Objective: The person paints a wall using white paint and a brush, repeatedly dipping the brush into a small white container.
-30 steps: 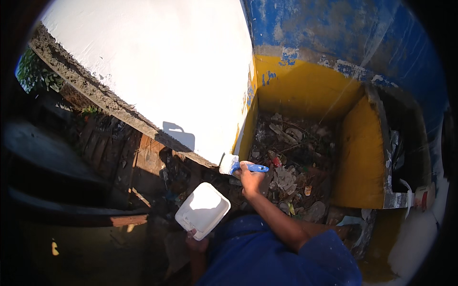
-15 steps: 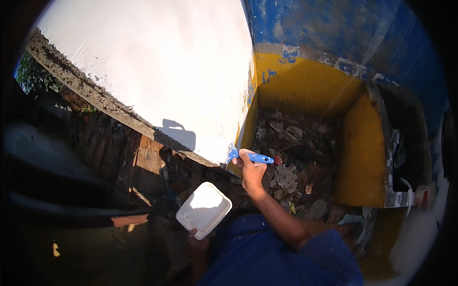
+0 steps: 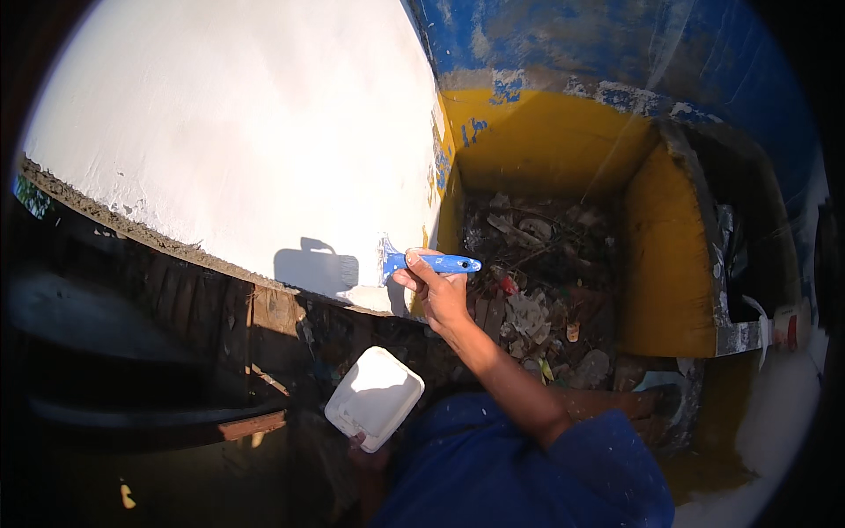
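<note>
My right hand (image 3: 440,295) is closed around the blue handle of a paintbrush (image 3: 449,263). The brush's white-smeared head rests at or just over the sunlit white wall (image 3: 238,141), near its lower right corner; the brush throws a shadow on the wall to its left. Lower down, my left hand (image 3: 368,451) grips the near edge of a white, shallow, square container (image 3: 380,387) with rounded corners. Shade darkens that hand, and most of its fingers are hidden under the container. Half of the container's inside is sunlit; I cannot make out how much paint is in it.
Beyond the white wall's right edge stands a blue and yellow wall (image 3: 546,141) with peeling patches. Rubble and litter (image 3: 532,317) cover the ground below it. A low yellow partition (image 3: 669,264) rises on the right. Wooden boards (image 3: 185,304) lie in shade at left.
My right hand has carried the brush left and up, away from the wall's lower edge. The whole view has shifted slightly. The container stays in my left hand.
</note>
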Available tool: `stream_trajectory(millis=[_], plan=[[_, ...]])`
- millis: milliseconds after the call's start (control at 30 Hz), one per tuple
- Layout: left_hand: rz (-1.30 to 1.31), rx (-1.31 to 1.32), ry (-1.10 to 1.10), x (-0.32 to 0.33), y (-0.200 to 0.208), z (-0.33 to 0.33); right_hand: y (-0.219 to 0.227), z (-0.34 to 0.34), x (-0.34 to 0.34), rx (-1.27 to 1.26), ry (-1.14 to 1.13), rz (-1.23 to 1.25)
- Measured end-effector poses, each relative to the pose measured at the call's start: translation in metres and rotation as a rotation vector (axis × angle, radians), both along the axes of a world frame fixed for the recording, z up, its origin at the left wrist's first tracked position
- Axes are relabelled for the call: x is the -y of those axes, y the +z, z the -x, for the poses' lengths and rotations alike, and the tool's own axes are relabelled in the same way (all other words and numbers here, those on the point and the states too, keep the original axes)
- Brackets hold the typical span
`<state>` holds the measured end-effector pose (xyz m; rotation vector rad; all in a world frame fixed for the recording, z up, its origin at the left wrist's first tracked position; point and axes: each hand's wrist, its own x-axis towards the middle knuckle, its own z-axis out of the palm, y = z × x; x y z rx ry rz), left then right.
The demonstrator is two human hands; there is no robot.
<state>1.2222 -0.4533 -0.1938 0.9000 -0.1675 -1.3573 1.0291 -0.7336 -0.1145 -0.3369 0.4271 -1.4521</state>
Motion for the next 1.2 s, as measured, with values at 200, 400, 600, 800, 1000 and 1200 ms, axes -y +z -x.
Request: stream_trajectory(millis=[200,400,600,800,1000,1200], plan=[[-0.146,-0.211,0.077,-0.009,-0.02,-0.028,-0.108,0.006,0.01,-0.843,-0.275,-0.31],[-0.113,-0.128,-0.095,0.003,0.014,-0.004,0.042,0.016,0.036,-0.165,-0.166,-0.065],[-0.199,0.03,-0.224,-0.027,-0.034,-0.048,-0.019,0.012,0.047,-0.061,-0.087,-0.212],[-0.221,-0.133,-0.17,-0.003,0.009,-0.033,-0.166,-0.008,0.026,-0.821,-0.191,-0.403],[-0.214,-0.063,-0.035,-0.006,0.01,-0.019,-0.023,0.019,0.046,-0.115,-0.152,-0.042],[-0.267,-0.07,-0.103,0.009,0.02,-0.022,-0.085,-0.002,0.046,0.079,-0.136,-0.373]])
